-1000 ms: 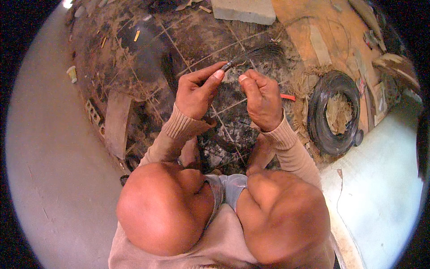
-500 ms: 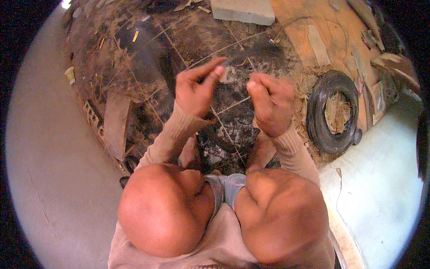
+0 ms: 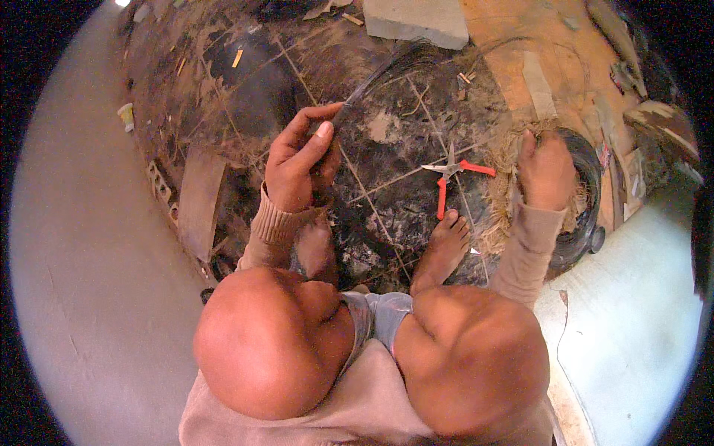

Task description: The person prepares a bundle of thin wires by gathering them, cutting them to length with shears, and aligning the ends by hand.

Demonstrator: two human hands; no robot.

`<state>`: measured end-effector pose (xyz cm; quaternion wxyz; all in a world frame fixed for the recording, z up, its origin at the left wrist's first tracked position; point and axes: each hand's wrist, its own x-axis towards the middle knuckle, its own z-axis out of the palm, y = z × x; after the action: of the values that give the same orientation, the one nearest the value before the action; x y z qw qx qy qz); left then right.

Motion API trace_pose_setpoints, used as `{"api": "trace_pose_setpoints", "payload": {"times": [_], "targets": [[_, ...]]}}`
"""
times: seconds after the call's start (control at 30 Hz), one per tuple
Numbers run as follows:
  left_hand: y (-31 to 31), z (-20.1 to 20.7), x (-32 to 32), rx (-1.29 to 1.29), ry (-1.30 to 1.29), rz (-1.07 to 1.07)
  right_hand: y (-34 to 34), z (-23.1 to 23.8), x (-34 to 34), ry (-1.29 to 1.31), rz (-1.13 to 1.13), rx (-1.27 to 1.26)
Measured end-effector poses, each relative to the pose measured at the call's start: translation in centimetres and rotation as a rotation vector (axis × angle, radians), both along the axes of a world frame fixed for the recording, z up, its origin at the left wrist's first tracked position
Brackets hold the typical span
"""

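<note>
My left hand (image 3: 301, 157) pinches thin dark strands (image 3: 387, 72), which look like wire, between thumb and fingers. The strands fan away from the fingertips toward the pale block. My right hand (image 3: 549, 171) is over the tan fibre bundle (image 3: 503, 186) and the thick black ring (image 3: 593, 189), which looks like a coil or a small tyre. Motion smears its fingers, so I cannot tell whether they grip anything. Red-handled snips (image 3: 448, 175) lie with their blades apart on the dark floor, just beyond my right foot (image 3: 444, 249).
A pale block (image 3: 416, 21) sits at the far side, beside an orange-brown board (image 3: 498, 59). To the left, a wooden plank (image 3: 201, 204) lies near a pale wall (image 3: 89, 245). A small yellowish cup (image 3: 126, 117) stands by that wall. Scraps litter the dirty tiles.
My right hand has moved right, from the middle to the black ring. My left hand has shifted slightly left. The snips and the fan of strands now show plainly.
</note>
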<state>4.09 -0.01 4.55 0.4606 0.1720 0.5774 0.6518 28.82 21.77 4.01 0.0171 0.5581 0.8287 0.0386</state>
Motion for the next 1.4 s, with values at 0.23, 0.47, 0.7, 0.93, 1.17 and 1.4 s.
{"api": "trace_pose_setpoints", "payload": {"times": [0.23,0.47,0.7,0.93,1.17,1.4], "targets": [[-0.7,-0.9,-0.3,0.05,-0.226,-0.122,0.6,-3.4,-0.3,0.327,-0.059,-0.072],[0.0,1.0,0.5,-0.009,-0.329,-0.11,7.1,-10.4,10.7,0.133,0.039,0.186],[-0.4,0.2,1.0,0.092,-0.313,-0.117,-2.1,-5.0,-0.4,1.099,0.063,-0.169],[0.6,0.9,2.5,0.014,0.024,-0.152,-9.3,1.8,-9.1,1.252,0.256,-0.644],[0.6,0.2,3.3,-0.019,0.233,-0.103,-10.6,0.2,-10.1,1.361,0.107,-0.841],[0.7,0.0,2.6,0.058,-0.155,-0.053,-11.6,-1.8,-10.7,1.593,0.062,-1.102]]}}
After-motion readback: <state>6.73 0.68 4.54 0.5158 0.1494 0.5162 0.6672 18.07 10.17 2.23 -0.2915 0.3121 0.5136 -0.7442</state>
